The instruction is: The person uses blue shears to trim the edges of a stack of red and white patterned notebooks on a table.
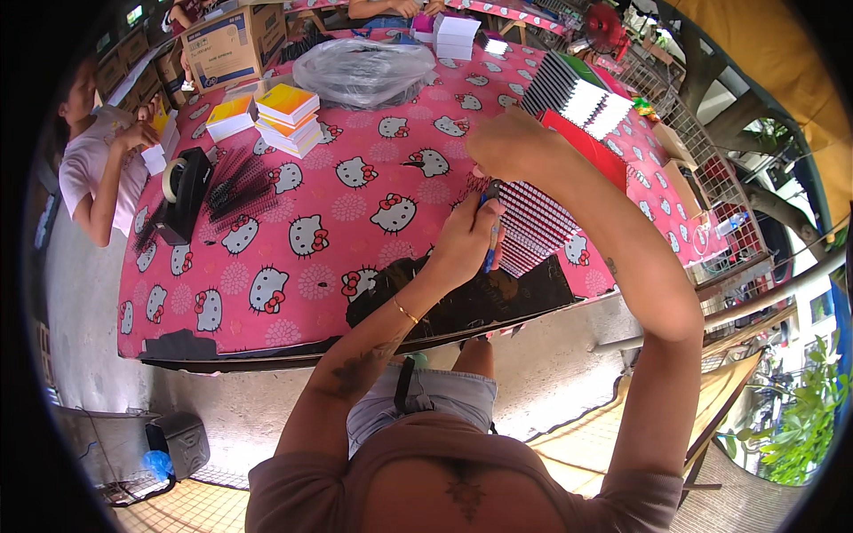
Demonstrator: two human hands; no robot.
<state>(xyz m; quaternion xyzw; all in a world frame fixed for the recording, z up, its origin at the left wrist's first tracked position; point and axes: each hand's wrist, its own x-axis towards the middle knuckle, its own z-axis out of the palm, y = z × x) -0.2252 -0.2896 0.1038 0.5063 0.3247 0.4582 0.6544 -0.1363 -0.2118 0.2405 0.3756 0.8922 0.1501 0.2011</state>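
My left hand [468, 238] is closed around blue-handled pliers [490, 233], whose dark head points up toward my other hand. Just beyond it, my right hand [511, 144] is curled with its fingers turned down at the far left edge of a stack of spiral-bound notebooks [538, 226]. What those fingers grip is hidden. Rows of coil bindings show along the stack, which lies partly under my right forearm. A red cover [588, 153] shows behind that forearm, and more notebooks with dark coils [569, 89] stand beyond it.
Loose black plastic coils [240, 191] lie at left beside a tape dispenser [185, 197]. Stacks of yellow-covered pads [289, 107] and a clear plastic bag [362, 71] sit farther back. A cardboard box [233, 49] stands far left. A person [102, 164] handles pads at the left edge.
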